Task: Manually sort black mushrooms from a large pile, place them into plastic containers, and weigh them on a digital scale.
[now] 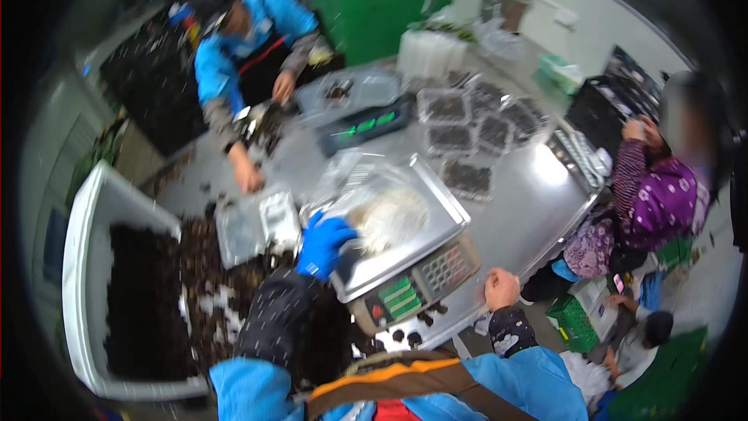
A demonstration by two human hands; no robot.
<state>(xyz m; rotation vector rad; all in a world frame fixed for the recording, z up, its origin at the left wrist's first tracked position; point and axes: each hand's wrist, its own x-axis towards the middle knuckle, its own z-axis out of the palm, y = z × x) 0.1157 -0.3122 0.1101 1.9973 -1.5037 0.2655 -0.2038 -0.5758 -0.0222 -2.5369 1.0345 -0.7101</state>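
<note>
My left hand (325,245), in a blue glove, is at the left edge of the metal pan (403,257) of a weighing scale. Its fingers are spread near a clear plastic wrapping or tray (374,178) with a whitish, stringy heap (394,219) on the pan. Blur hides whether the fingers grip the plastic. Bare, with its fingers curled in, my right hand (501,289) is just right of the scale's keypad (445,269); I see nothing in it. Left of my glove are clear plastic trays (241,234) beside loose dark pieces (204,257), perhaps mushrooms.
A white foam box (87,280) with dark contents stands at the left. Across the table, a co-worker (257,41) reaches beside a second scale (365,128). Several filled clear packs (450,137) lie further right. Another person (660,204) is at the right edge, near a black case (602,111).
</note>
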